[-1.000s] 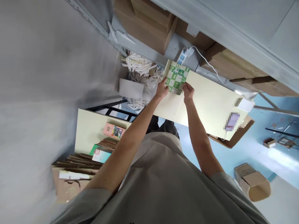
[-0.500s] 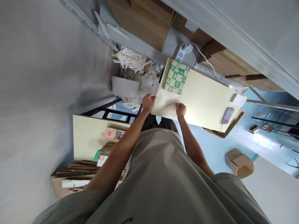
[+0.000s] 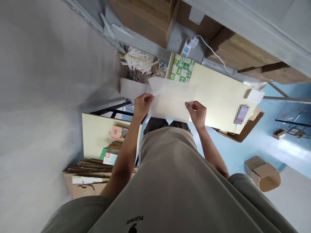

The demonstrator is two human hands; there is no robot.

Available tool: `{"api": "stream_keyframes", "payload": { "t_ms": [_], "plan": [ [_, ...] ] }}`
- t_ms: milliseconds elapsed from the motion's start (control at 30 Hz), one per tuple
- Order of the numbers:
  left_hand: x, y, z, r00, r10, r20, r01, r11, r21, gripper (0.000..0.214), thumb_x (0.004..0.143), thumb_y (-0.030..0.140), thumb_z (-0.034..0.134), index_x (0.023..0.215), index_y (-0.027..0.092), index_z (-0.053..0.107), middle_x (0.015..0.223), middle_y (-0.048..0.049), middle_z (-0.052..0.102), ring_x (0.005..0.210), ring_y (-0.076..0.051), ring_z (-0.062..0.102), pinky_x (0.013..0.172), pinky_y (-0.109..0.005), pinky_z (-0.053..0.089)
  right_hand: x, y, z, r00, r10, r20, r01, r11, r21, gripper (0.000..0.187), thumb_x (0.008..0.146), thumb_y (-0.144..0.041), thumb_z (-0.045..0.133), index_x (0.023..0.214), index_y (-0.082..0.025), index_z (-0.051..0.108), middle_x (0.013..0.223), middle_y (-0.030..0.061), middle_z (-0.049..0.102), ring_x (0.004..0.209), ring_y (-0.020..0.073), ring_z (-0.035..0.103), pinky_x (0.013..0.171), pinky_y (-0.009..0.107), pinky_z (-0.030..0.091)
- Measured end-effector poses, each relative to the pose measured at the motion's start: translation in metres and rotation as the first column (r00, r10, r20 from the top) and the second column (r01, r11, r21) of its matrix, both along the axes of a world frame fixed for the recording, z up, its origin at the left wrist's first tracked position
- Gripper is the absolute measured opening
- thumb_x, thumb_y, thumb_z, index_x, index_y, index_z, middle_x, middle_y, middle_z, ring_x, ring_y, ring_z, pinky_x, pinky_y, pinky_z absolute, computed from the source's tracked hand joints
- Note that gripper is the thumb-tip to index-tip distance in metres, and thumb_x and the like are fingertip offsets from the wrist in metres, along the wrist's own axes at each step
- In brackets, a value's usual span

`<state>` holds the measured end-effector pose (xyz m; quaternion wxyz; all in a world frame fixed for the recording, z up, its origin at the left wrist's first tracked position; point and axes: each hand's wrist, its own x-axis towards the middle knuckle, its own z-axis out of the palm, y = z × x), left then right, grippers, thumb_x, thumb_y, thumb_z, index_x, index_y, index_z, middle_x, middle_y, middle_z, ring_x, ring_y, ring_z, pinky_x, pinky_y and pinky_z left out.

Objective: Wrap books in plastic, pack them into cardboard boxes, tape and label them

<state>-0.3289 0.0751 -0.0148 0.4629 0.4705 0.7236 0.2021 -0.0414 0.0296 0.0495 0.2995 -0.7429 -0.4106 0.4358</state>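
Note:
Stretched between my two hands is a thin, translucent plastic sheet [image 3: 172, 100]; whether it is a single layer or a bag I cannot tell. My left hand [image 3: 143, 105] pinches its left edge, and my right hand [image 3: 198, 114] pinches its right side, thumb against fingers. Through the film the cream tabletop [image 3: 218, 87] shows faintly. Just beyond the sheet lies a green-and-white checked book [image 3: 183, 68] printed with numbers, its near end covered by the film.
A power strip [image 3: 186, 48] with a white cable [image 3: 216, 58] lies behind the table. At the table's right end are a small white box [image 3: 255, 96] and a blurred-out phone [image 3: 241, 114]. Paper strips [image 3: 141, 63] fill the left corner. Cardboard boxes [image 3: 143, 24] stand behind; a pink book [image 3: 118, 132] lies left.
Both hands have risen and moved apart, spreading the plastic sheet, which earlier hung near the left hand. The sheet now overlaps the near end of the checked book.

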Motion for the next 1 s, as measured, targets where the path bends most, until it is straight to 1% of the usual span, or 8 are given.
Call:
{"api": "stream_keyframes", "payload": {
  "t_ms": [200, 333, 433, 533, 667, 767, 867, 1000],
  "plan": [
    [0.031, -0.02, 0.087, 0.997, 0.031, 0.068, -0.043, 0.982, 0.186, 0.027, 0.096, 0.053, 0.081, 0.101, 0.026, 0.082, 0.091, -0.0043, 0.083, 0.088, -0.022, 0.078, 0.08, -0.033, 0.068, 0.064, -0.011, 0.049, 0.991, 0.042, -0.128, -0.022, 0.989, 0.149, 0.037, 0.099, -0.064, 0.089, 0.089, -0.029, 0.081, 0.09, 0.0011, 0.081, 0.089, 0.0219, 0.079, 0.088, 0.041, 0.071],
    [0.101, -0.029, 0.145, 0.995, -0.047, 0.09, 0.022, 0.966, 0.256, 0.027, 0.098, 0.054, 0.083, 0.101, 0.027, 0.085, 0.09, -0.0037, 0.081, 0.087, -0.023, 0.078, 0.076, -0.034, 0.068, 0.145, -0.028, 0.069, 0.987, -0.012, -0.16, 0.048, 0.973, 0.224, 0.039, 0.097, -0.065, 0.093, 0.089, -0.029, 0.082, 0.088, 0.0007, 0.079, 0.087, 0.0207, 0.078, 0.087, 0.04, 0.071],
    [0.17, -0.031, 0.161, 0.986, -0.141, 0.091, 0.111, 0.953, 0.282, 0.024, 0.102, 0.05, 0.081, 0.101, 0.026, 0.085, 0.094, -0.0041, 0.082, 0.089, -0.022, 0.079, 0.08, -0.034, 0.069, 0.217, -0.043, 0.07, 0.993, -0.068, -0.093, 0.092, 0.956, 0.279, 0.042, 0.094, -0.069, 0.094, 0.089, -0.029, 0.082, 0.088, 0.0016, 0.08, 0.086, 0.021, 0.078, 0.085, 0.041, 0.071],
    [0.239, -0.03, 0.141, 0.967, -0.241, 0.077, 0.211, 0.937, 0.277, 0.021, 0.106, 0.044, 0.077, 0.103, 0.024, 0.084, 0.098, -0.005, 0.085, 0.092, -0.022, 0.08, 0.087, -0.035, 0.069, 0.287, -0.058, 0.053, 0.993, -0.117, -0.024, 0.119, 0.952, 0.283, 0.047, 0.091, -0.072, 0.095, 0.087, -0.028, 0.082, 0.087, 0.0025, 0.08, 0.086, 0.0221, 0.079, 0.085, 0.042, 0.071],
    [0.319, -0.033, 0.075, 0.943, -0.333, 0.029, 0.321, 0.927, 0.193, 0.014, 0.107, 0.034, 0.075, 0.105, 0.022, 0.081, 0.105, -0.0072, 0.088, 0.096, -0.022, 0.081, 0.096, -0.036, 0.068, 0.36, -0.073, 0.004, 0.988, -0.142, -0.057, 0.149, 0.974, 0.168, 0.048, 0.086, -0.069, 0.097, 0.083, -0.024, 0.08, 0.085, 0.0025, 0.08, 0.079, 0.0199, 0.074, 0.078, 0.038, 0.065],
    [0.358, -0.039, 0.024, 0.916, -0.4, 0.004, 0.397, 0.911, 0.112, 0.011, 0.109, 0.028, 0.072, 0.107, 0.022, 0.08, 0.111, -0.009, 0.089, 0.101, -0.023, 0.081, 0.102, -0.038, 0.067, 0.393, -0.074, -0.043, 0.987, -0.155, -0.04, 0.156, 0.987, 0.039, 0.042, 0.087, -0.058, 0.097, 0.079, -0.022, 0.075, 0.08, 0.0029, 0.077, 0.074, 0.0189, 0.07, 0.075, 0.037, 0.059],
    [0.367, -0.043, -0.014, 0.874, -0.477, -0.091, 0.482, 0.875, 0.041, 0.011, 0.109, 0.024, 0.072, 0.117, 0.021, 0.08, 0.124, -0.0128, 0.087, 0.11, -0.026, 0.081, 0.112, -0.042, 0.065, 0.41, -0.07, -0.084, 0.973, -0.165, 0.163, 0.181, 0.979, -0.091, 0.032, 0.088, -0.04, 0.093, 0.073, -0.022, 0.071, 0.079, 0.0045, 0.078, 0.075, 0.0204, 0.069, 0.079, 0.038, 0.056],
    [0.336, -0.043, -0.046, 0.822, -0.449, -0.349, 0.467, 0.884, -0.037, 0.047, 0.105, 0.023, 0.08, 0.151, 0.016, 0.07, 0.164, -0.0261, 0.066, 0.157, -0.043, 0.062, 0.136, -0.057, 0.05, 0.418, -0.07, -0.119, 0.937, -0.049, 0.346, 0.135, 0.964, -0.231, 0.021, 0.094, -0.031, 0.086, 0.08, -0.021, 0.074, 0.095, 0.0109, 0.085, 0.086, 0.0256, 0.075, 0.087, 0.041, 0.058]
  ]
}}
